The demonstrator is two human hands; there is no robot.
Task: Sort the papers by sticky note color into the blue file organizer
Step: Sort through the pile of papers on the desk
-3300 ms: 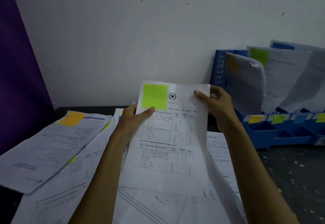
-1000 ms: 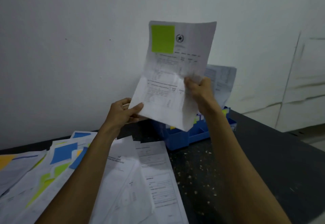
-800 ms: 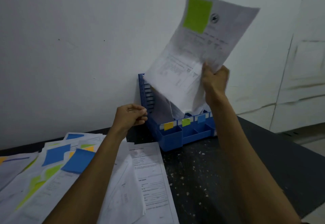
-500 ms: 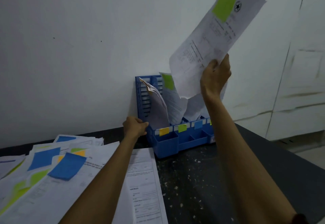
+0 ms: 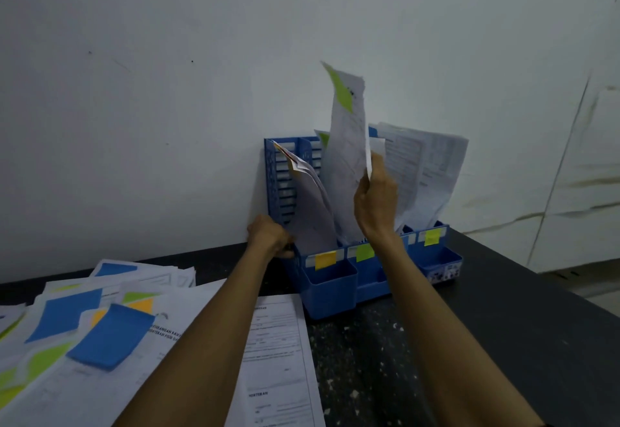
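Note:
My right hand [image 5: 375, 201] grips a white paper with a green sticky note [image 5: 347, 144] by its right edge. The sheet stands upright, its lower end down in the second slot of the blue file organizer [image 5: 332, 284], the slot tagged green [image 5: 365, 252]. My left hand [image 5: 270, 237] holds the organizer's left front corner. The first slot, tagged orange [image 5: 325, 260], holds a bent paper [image 5: 310, 201]. More papers [image 5: 426, 171] lean in the slots to the right. A pile of loose papers with blue, green and orange notes [image 5: 100, 329] covers the table's left side.
The organizer stands against a white wall [image 5: 167, 91] at the back of a dark speckled table [image 5: 503, 326]. One sheet without a visible note [image 5: 278, 359] lies between my arms. A further slot carries a yellow tag [image 5: 432, 236]. The table's right edge runs close to the organizer.
My right hand has brought the green-note paper down from high above into the organizer's second slot. My left hand moved forward and took hold of the organizer's left corner.

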